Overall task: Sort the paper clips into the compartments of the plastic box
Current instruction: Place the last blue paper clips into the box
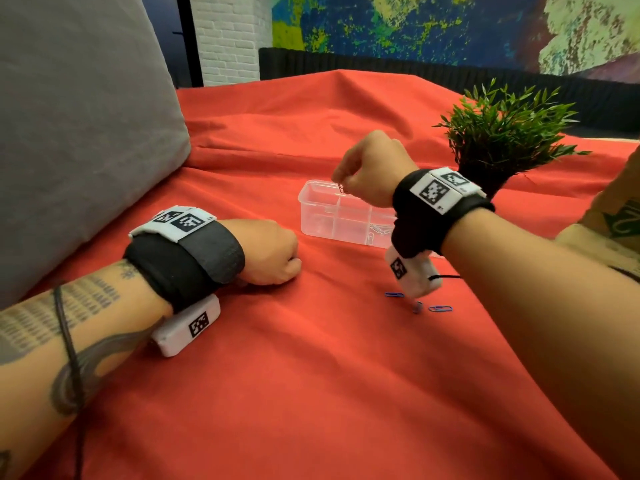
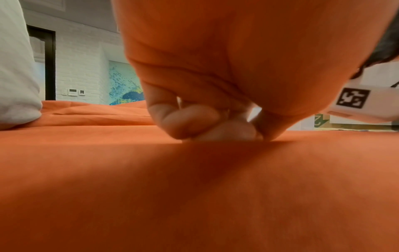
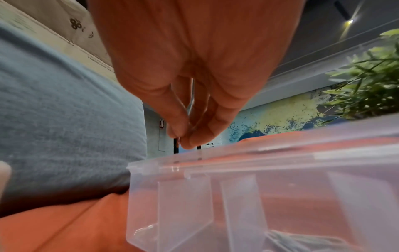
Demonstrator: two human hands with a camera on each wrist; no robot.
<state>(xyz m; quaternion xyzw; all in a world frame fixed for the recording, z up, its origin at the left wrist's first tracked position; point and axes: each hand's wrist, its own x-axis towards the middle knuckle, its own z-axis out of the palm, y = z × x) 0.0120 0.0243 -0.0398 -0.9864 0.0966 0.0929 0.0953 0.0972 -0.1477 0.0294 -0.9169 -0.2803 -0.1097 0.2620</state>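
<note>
The right hand (image 1: 370, 168) is pinching a dark paper clip (image 1: 341, 188) between thumb and fingertips (image 3: 190, 139), and the clip is hanging with its long axis upright. This grip is hovering directly over the far-left part of the plastic box (image 1: 311, 216), so the clip's target is lying straight below it; a release looks like all the coming move is calling for, though which compartment it is meant for I cannot tell. The box is sitting open, its clear dividers (image 3: 183, 204) showing, with silver paper clips (image 1: 377, 230) already lying in a near compartment. Two blue paper clips (image 1: 440, 309) are waiting on the cloth near the right wrist, much closer to that hand than to the left.

The left hand (image 1: 273, 254) is resting on the cloth, fingers (image 2: 185, 122) curled under and holding nothing visible.

Everything is lying on a red cloth (image 1: 311, 393). A grey cushion (image 1: 79, 133) is leaning at the left, a green plant (image 1: 502, 129) is standing beyond the box, and a painted wall (image 1: 433, 26) is running behind.
</note>
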